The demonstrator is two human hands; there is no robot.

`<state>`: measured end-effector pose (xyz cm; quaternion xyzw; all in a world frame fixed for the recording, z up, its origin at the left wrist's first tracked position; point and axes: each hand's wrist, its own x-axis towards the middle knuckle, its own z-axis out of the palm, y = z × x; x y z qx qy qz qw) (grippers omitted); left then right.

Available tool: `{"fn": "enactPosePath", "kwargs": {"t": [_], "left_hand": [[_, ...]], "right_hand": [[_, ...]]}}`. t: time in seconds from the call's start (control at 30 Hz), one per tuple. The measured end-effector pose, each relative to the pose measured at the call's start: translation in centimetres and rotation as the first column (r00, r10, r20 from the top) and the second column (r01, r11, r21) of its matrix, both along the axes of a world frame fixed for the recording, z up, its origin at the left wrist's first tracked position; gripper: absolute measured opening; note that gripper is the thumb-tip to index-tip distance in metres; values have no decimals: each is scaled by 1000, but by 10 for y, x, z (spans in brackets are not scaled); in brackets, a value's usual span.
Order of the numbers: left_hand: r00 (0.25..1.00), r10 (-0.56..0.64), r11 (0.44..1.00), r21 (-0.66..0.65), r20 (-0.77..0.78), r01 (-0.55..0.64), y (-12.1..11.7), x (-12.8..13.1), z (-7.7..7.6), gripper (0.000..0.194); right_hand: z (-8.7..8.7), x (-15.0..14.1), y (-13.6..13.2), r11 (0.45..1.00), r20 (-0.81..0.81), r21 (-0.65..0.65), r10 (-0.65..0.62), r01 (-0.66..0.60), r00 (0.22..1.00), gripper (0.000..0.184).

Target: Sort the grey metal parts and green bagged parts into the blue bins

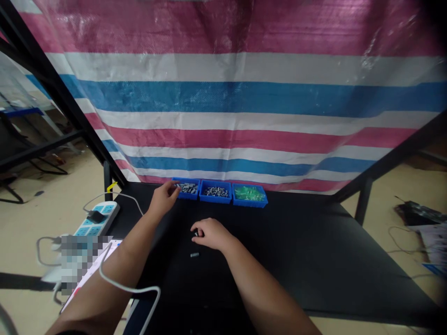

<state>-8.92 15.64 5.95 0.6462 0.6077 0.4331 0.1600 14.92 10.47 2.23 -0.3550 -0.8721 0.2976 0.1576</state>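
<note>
My left hand is at the left blue bin, which holds grey metal pieces. Its fingers curve over the bin's near left corner, thumb and fingertips apart, and I see nothing between them. Over the black tabletop, my right hand has its fingers and thumb curled round a small shiny metal piece, mostly hidden. Just below that hand, a small grey metal cylinder lies on its side on the table.
Beside the left bin stand a middle blue bin of small shiny metal parts and a right blue bin of green pieces. A striped sheet hangs behind. At left are a power strip, a phone and a white cable.
</note>
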Motion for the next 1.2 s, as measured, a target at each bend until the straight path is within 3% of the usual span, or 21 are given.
{"fn": "enactPosePath", "kwargs": {"t": [0.1,0.23,0.4,0.57,0.67,0.8,1.0,1.1,1.2], "left_hand": [[998,-61,997,-43,-10,60,-17,3,-5,32],[972,-226,966,-141,-66,215,-56,14,-7,24],[841,-525,833,-281,-132,476,-107,34,-4,17],[740,-601,796,-314,-304,518,-136,45,-16,25],[714,-574,818,-295,-400,493,-143,47,-25,20],[740,-522,853,-259,-425,453,-136,47,-35,17],[923,-273,962,-108,-272,252,-93,45,-54,16],[983,-119,989,-104,-138,105,-80,43,-62,21],[994,-91,991,-105,-60,84,-81,42,-64,30]], "right_hand": [[-2,0,0,1000,-9,26,-16,17,1000,13],[-1,2,1,998,21,28,-56,56,998,6],[-1,6,3,990,62,53,-137,134,989,7],[-3,12,6,982,41,82,-171,168,984,6],[-5,14,10,977,14,80,-201,200,979,11],[-9,19,17,964,-97,46,-257,262,962,14],[-18,28,31,905,-232,-140,-424,401,876,8],[-16,31,34,881,-390,-141,-468,451,793,8],[-11,34,34,826,-622,-82,-479,558,619,17]]}}
